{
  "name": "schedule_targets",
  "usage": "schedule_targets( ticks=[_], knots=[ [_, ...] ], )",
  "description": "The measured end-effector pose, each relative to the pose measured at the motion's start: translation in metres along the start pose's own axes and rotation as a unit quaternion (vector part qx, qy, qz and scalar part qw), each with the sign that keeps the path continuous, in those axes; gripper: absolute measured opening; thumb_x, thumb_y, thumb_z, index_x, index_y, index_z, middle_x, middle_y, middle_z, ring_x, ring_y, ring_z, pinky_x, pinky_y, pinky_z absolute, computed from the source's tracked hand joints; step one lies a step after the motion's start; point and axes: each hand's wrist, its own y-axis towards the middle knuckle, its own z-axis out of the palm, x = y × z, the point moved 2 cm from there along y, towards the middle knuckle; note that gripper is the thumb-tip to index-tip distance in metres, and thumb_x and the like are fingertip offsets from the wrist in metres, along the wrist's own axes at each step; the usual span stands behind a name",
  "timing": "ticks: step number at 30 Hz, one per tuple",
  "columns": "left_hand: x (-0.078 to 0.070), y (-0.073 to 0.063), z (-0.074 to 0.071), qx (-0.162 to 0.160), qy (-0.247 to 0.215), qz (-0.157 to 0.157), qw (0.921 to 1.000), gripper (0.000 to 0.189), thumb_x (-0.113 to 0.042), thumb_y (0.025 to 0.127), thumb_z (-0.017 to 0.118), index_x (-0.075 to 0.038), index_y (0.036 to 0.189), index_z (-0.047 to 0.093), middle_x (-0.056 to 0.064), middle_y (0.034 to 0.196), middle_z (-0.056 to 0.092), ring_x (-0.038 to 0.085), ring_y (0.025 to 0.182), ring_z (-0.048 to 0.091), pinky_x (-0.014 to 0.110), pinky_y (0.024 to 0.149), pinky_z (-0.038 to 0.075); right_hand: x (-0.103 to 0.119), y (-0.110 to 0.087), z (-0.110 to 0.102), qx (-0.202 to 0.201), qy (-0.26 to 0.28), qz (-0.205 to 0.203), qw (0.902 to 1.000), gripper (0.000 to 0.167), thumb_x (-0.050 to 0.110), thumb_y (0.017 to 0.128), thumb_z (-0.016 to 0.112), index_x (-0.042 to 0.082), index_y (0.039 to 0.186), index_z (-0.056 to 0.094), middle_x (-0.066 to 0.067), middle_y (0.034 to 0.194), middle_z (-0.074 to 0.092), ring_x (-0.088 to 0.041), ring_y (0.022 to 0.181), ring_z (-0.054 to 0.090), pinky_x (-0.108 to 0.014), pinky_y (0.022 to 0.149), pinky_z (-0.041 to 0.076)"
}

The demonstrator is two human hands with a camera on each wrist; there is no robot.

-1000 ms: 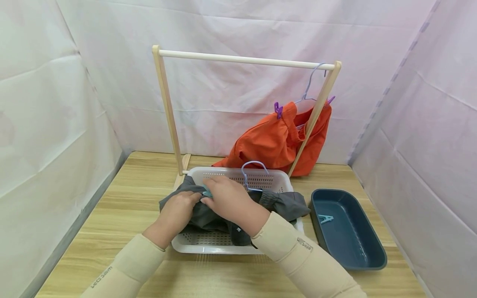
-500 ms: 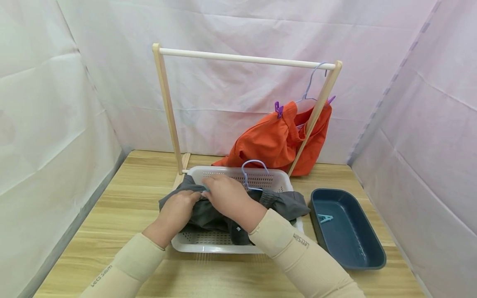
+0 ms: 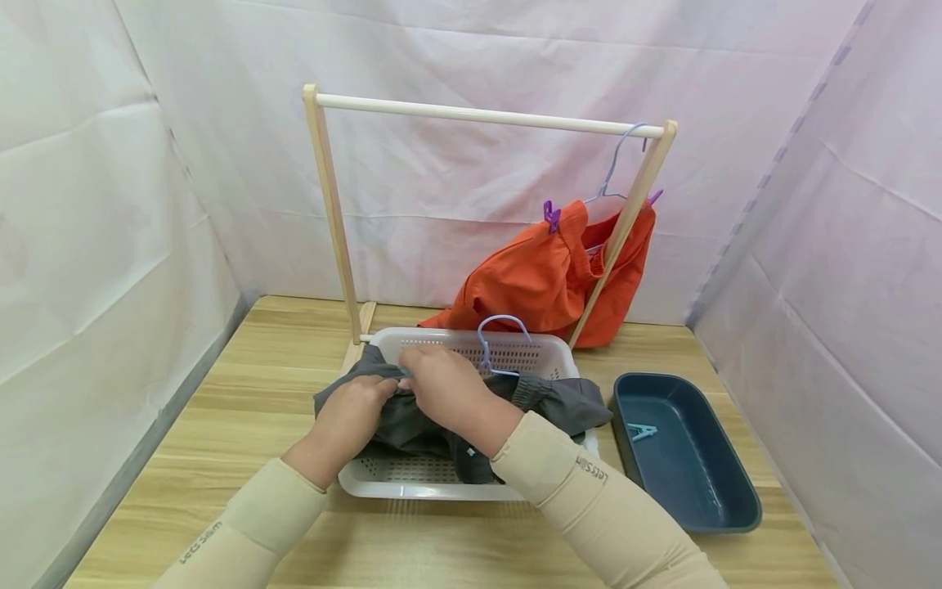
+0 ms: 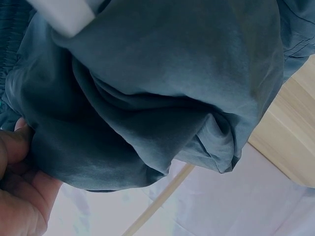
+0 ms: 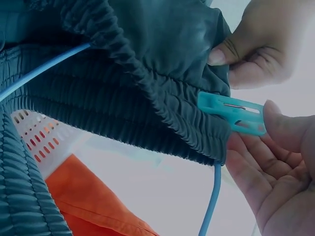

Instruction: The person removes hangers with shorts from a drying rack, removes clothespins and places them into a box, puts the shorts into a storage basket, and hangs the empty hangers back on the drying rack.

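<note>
Dark grey trousers or shorts with a gathered elastic waistband lie bunched across a white perforated basket. A light blue wire hanger runs inside the waistband, its hook standing up. My left hand pinches the garment's cloth near the waistband's left end, as the right wrist view shows. Beside it, my right hand holds a teal clothespin between thumb and fingers. The clothespin's front end lies over the waistband's edge, near the hanger's end. In the head view my right hand mostly hides the clothespin.
Behind the basket stands a wooden rack. An orange garment hangs at its right end from another hanger, held by purple clothespins. To the right, a dark blue tub contains one light blue clothespin.
My right hand has shifted very slightly, and its fingers now cover the teal clothespin that showed between them in the head view. The left hand and the garment stay nearly still.
</note>
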Motion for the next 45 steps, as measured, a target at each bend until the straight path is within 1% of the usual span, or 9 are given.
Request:
schedule_targets(
  ticks=[5, 10, 15, 24, 34, 37, 41, 43, 45],
  knots=[
    [0.000, 0.000, 0.001, 0.003, -0.005, -0.003, 1.0000, 0.015, 0.009, 0.083, 0.065, -0.004, 0.089, 0.067, 0.005, 0.075, 0.063, 0.022, 0.075, 0.065, 0.035, 0.064, 0.055, 0.000, 0.000, 0.002, -0.017, 0.000, -0.003, 0.9998, 0.010, 0.018, 0.092, 0.066, 0.009, 0.092, 0.062, -0.001, 0.084, 0.061, -0.013, 0.079, 0.058, -0.024, 0.069, 0.050],
    [0.001, 0.001, 0.002, 0.001, -0.008, -0.004, 1.0000, 0.015, 0.008, 0.084, 0.066, -0.006, 0.088, 0.067, 0.004, 0.073, 0.062, 0.021, 0.074, 0.065, 0.035, 0.062, 0.055, -0.001, -0.001, 0.002, -0.034, 0.009, 0.001, 0.9994, 0.008, 0.016, 0.092, 0.066, 0.009, 0.094, 0.063, -0.001, 0.086, 0.064, -0.013, 0.079, 0.060, -0.024, 0.070, 0.051],
    [0.000, 0.002, 0.001, -0.004, -0.006, -0.001, 1.0000, 0.014, 0.008, 0.083, 0.066, -0.004, 0.090, 0.067, 0.005, 0.074, 0.064, 0.022, 0.074, 0.065, 0.035, 0.062, 0.055, -0.001, -0.002, 0.001, -0.049, 0.024, 0.001, 0.9985, 0.008, 0.016, 0.092, 0.066, 0.009, 0.095, 0.064, -0.001, 0.087, 0.065, -0.013, 0.079, 0.060, -0.024, 0.069, 0.051],
    [0.000, 0.001, 0.000, 0.001, -0.007, -0.010, 0.9999, 0.012, 0.007, 0.084, 0.066, -0.005, 0.089, 0.067, 0.004, 0.072, 0.062, 0.021, 0.073, 0.065, 0.035, 0.062, 0.054, 0.000, -0.003, 0.000, -0.059, 0.037, -0.004, 0.9975, 0.009, 0.016, 0.092, 0.065, 0.008, 0.097, 0.065, -0.002, 0.088, 0.066, -0.014, 0.079, 0.060, -0.025, 0.071, 0.053],
    [0.000, 0.003, 0.000, 0.002, -0.005, -0.008, 0.9999, 0.016, 0.007, 0.085, 0.064, -0.007, 0.079, 0.062, 0.003, 0.067, 0.056, 0.020, 0.070, 0.063, 0.035, 0.059, 0.053, 0.001, -0.008, -0.003, -0.085, 0.056, -0.014, 0.9947, 0.011, 0.016, 0.093, 0.064, 0.008, 0.101, 0.066, -0.003, 0.093, 0.066, -0.016, 0.086, 0.063, -0.028, 0.076, 0.053],
    [0.000, 0.003, -0.001, 0.001, -0.003, -0.005, 1.0000, 0.014, 0.007, 0.084, 0.064, -0.006, 0.082, 0.064, 0.003, 0.067, 0.056, 0.021, 0.069, 0.063, 0.035, 0.059, 0.053, 0.002, -0.009, -0.004, -0.099, 0.060, -0.017, 0.9931, 0.012, 0.016, 0.093, 0.064, 0.008, 0.102, 0.066, -0.003, 0.094, 0.067, -0.016, 0.088, 0.064, -0.027, 0.076, 0.054],
    [0.000, 0.002, -0.001, -0.004, 0.006, 0.000, 1.0000, 0.013, 0.008, 0.083, 0.066, -0.004, 0.087, 0.067, 0.005, 0.067, 0.056, 0.022, 0.067, 0.063, 0.034, 0.057, 0.052, 0.007, -0.012, -0.010, -0.126, 0.070, -0.036, 0.9889, 0.011, 0.011, 0.091, 0.066, 0.007, 0.101, 0.066, -0.004, 0.095, 0.067, -0.017, 0.091, 0.064, -0.027, 0.078, 0.054],
    [0.001, 0.001, -0.001, -0.004, 0.006, 0.001, 1.0000, 0.015, 0.009, 0.083, 0.066, -0.004, 0.089, 0.068, 0.005, 0.067, 0.056, 0.023, 0.067, 0.062, 0.034, 0.056, 0.052, 0.009, -0.014, -0.014, -0.128, 0.073, -0.042, 0.9881, 0.012, 0.008, 0.090, 0.067, 0.006, 0.102, 0.066, -0.004, 0.098, 0.068, -0.017, 0.095, 0.064, -0.028, 0.080, 0.054],
    [0.001, 0.001, -0.001, -0.003, 0.005, 0.000, 1.0000, 0.017, 0.009, 0.082, 0.066, -0.005, 0.091, 0.069, 0.005, 0.067, 0.057, 0.022, 0.067, 0.063, 0.034, 0.057, 0.052, 0.010, -0.016, -0.016, -0.119, 0.072, -0.039, 0.9896, 0.015, 0.008, 0.090, 0.066, 0.006, 0.105, 0.066, -0.004, 0.102, 0.068, -0.018, 0.100, 0.063, -0.029, 0.083, 0.054]
  ],
)
